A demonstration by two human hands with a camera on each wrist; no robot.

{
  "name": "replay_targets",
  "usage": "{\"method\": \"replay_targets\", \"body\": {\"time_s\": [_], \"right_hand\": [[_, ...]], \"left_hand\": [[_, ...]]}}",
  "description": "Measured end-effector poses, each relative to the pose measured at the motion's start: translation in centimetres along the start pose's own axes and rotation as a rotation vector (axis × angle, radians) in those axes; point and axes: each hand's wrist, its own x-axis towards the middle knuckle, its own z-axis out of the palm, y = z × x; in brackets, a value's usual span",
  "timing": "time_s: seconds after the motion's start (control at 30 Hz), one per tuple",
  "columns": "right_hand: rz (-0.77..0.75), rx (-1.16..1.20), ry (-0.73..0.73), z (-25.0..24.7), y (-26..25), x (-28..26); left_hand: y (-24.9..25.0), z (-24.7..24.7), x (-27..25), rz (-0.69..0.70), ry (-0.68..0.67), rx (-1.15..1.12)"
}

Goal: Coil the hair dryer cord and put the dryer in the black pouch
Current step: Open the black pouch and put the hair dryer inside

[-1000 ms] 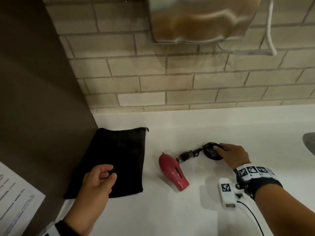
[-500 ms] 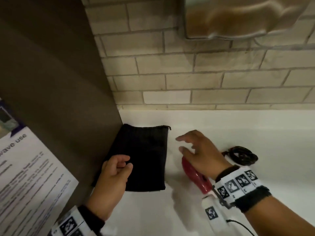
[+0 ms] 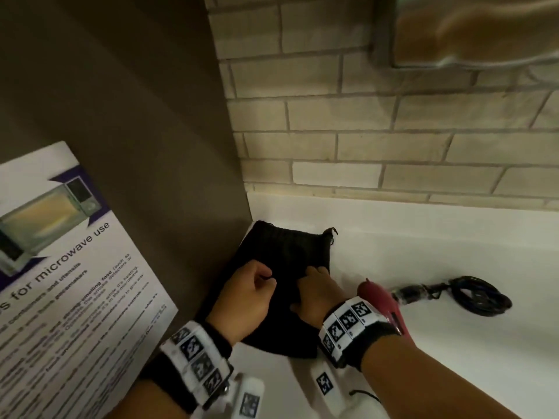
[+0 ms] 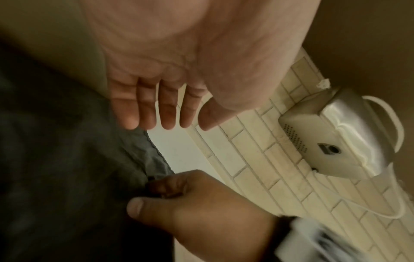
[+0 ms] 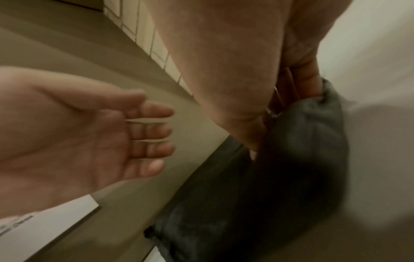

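Note:
The black pouch (image 3: 290, 255) lies flat on the white counter (image 3: 423, 237), against the brown side panel. My right hand (image 3: 314, 285) pinches the fabric at the pouch's right edge, thumb against curled fingers (image 4: 168, 189). My left hand (image 3: 254, 291) hovers over the pouch's left part with its fingers (image 5: 147, 133) relaxed and holding nothing. The red hair dryer (image 3: 378, 297) lies to the right of the pouch, partly hidden behind my right wrist. Its black cord (image 3: 481, 294) sits coiled on the counter further right.
A brown panel (image 3: 136, 131) with a microwave-use poster (image 3: 60, 267) walls off the left side. A brick wall (image 3: 393, 146) stands behind the counter, and a metal wall unit (image 4: 331, 141) with a white cable hangs on it.
My right hand left the coiled cord, crossed over the dryer and took hold of the pouch's edge. The left hand stayed over the pouch. The head view swung left.

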Motion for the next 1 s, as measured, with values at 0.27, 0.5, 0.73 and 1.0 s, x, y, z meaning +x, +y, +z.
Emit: {"method": "replay_targets", "body": {"time_s": [0.27,0.5,0.73,1.0], "right_hand": [[-0.028,0.241,-0.079,-0.5,0.1,-2.6],[0.058,0.374,0.233,-3.6,1.4,-3.2],[0.168,0.323,-0.077,-3.7,2.7,-0.8],[-0.107,0.703,0.166,-5.6,1.4,-3.5]], "left_hand": [[-0.2,3.9,7.8,-0.103,-0.177,0.327],[-2.2,4.9,5.7,0.082,-0.303,0.524],[-2.6,2.6,0.3,0.289,-0.178,0.307],[-0.8,1.0,-1.9,0.034,-0.023,-0.270]]}}
